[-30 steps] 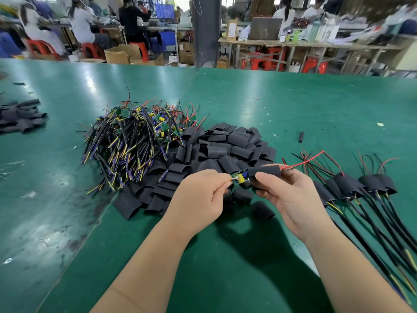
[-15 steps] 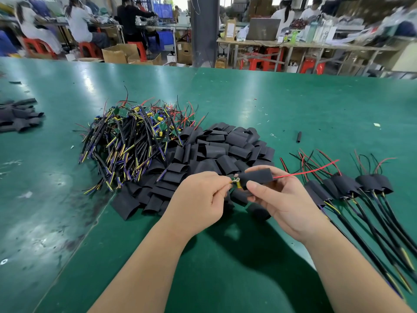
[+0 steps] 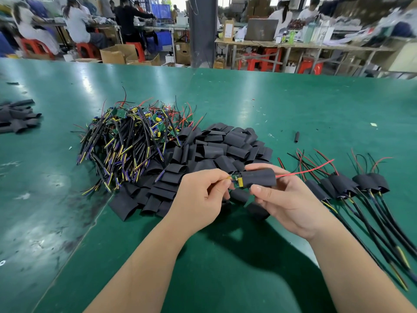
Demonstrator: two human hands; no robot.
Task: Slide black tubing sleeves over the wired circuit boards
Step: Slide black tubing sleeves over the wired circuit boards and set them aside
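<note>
Above near table edge, my right hand [image 3: 291, 199] pinches soft black rubbery tubing sleeve [image 3: 259, 177]; left hand [image 3: 198, 199] pinches small green circuit board [image 3: 237, 180] by wire end. Board light, fragile: hold edges.

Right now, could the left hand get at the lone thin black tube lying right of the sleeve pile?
Probably not: the left hand pinches the circuit board, and the thin black tube lies beyond the right hand and its sleeve.

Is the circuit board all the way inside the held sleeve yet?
Not fully: the board end shows left of the sleeve; a red wire exits right.
</note>
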